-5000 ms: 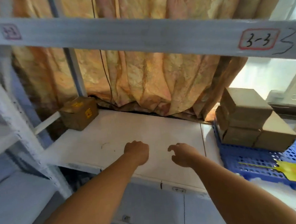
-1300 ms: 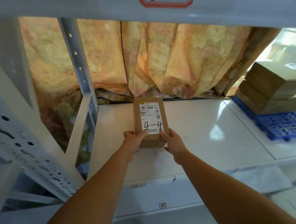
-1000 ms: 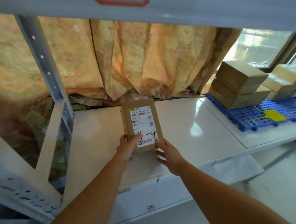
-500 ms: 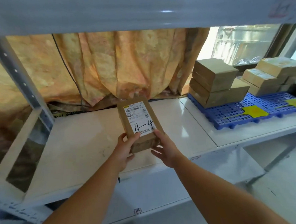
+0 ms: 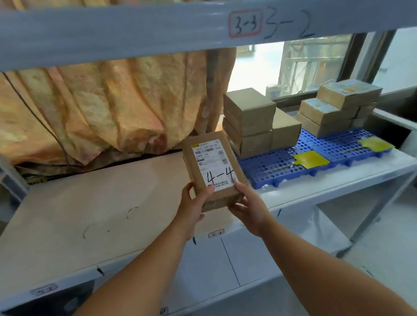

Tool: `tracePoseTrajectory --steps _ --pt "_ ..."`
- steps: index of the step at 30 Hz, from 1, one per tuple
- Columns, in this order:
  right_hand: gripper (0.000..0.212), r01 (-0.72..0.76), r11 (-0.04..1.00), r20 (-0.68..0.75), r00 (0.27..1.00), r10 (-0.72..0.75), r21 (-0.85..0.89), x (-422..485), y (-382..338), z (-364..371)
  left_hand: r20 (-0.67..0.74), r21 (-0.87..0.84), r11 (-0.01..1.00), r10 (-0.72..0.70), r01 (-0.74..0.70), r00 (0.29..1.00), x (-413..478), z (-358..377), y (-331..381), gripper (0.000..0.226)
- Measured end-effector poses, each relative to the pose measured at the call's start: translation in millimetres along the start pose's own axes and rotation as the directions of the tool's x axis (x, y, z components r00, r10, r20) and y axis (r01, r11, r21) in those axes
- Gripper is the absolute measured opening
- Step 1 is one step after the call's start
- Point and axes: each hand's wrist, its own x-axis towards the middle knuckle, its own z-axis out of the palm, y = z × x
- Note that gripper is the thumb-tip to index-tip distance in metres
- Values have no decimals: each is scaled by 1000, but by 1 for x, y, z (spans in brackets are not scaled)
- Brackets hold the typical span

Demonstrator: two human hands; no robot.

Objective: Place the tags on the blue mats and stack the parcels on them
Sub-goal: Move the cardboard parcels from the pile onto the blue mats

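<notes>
I hold a brown cardboard parcel (image 5: 213, 169) with a white label marked "4-4" above the shelf's front edge. My left hand (image 5: 193, 207) grips its lower left corner and my right hand (image 5: 248, 208) its lower right. To the right lie two blue perforated mats, the nearer one (image 5: 274, 167) and the farther one (image 5: 341, 145). A yellow tag (image 5: 310, 159) rests on the nearer mat and another yellow tag (image 5: 375, 144) on the farther. Stacked brown parcels (image 5: 254, 123) sit on the nearer mat, and more parcels (image 5: 338, 106) on the farther.
The white shelf board (image 5: 96, 213) stretches bare to the left of the parcel. An upper shelf beam (image 5: 146, 32) marked "3-3" and "3-2" crosses overhead. An orange curtain (image 5: 102, 110) hangs behind, a window at the back right. A steel upright stands at the right end.
I picked up the "4-4" parcel with both hands and carried it rightward along the shelf. The blue mats with their stacks and yellow tags have come closer, just right of the parcel.
</notes>
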Motion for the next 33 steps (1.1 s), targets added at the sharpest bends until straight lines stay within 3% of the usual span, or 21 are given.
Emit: tracePoseTrajectory --steps 3,6,8,13,17,20,23,25,28,31,33 --pt "28 55 993 -54 997 -49 108 4 -17 -20 45 -14 999 45 -45 998 9 27 15 66" --pt "10 91 972 -116 991 -67 218 8 -39 -31 102 -80 993 89 -81 991 21 50 31 61" --pt "12 138 956 -155 983 -100 259 9 -53 -36 163 -111 988 124 -106 979 29 64 41 63" --pt "23 305 936 -259 932 -254 178 21 -82 -59 283 -145 972 220 -185 934 54 100 63 62" --pt "20 348 933 -343 890 -299 90 24 -112 -78 347 -130 959 280 -250 895 77 130 76 74" --pt "21 363 908 -424 870 -251 207 31 -127 -94 415 -134 957 290 -257 862 91 158 84 78" --pt "36 436 872 -488 824 -288 223 37 -135 -112 416 23 952 269 -305 869 100 185 88 80" --pt "30 454 859 -493 818 -296 237 43 -143 -126 364 271 868 307 -416 879 106 199 90 83" --pt "25 457 860 -530 799 -285 226 61 -155 -142 315 610 535 514 -585 798 119 212 96 65" --pt "31 459 856 -532 799 -281 237 87 -172 -162 347 736 260 647 -625 679 132 224 113 59" --pt "36 444 868 -516 809 -281 223 105 -186 -175 330 780 180 696 -600 638 145 233 124 52"
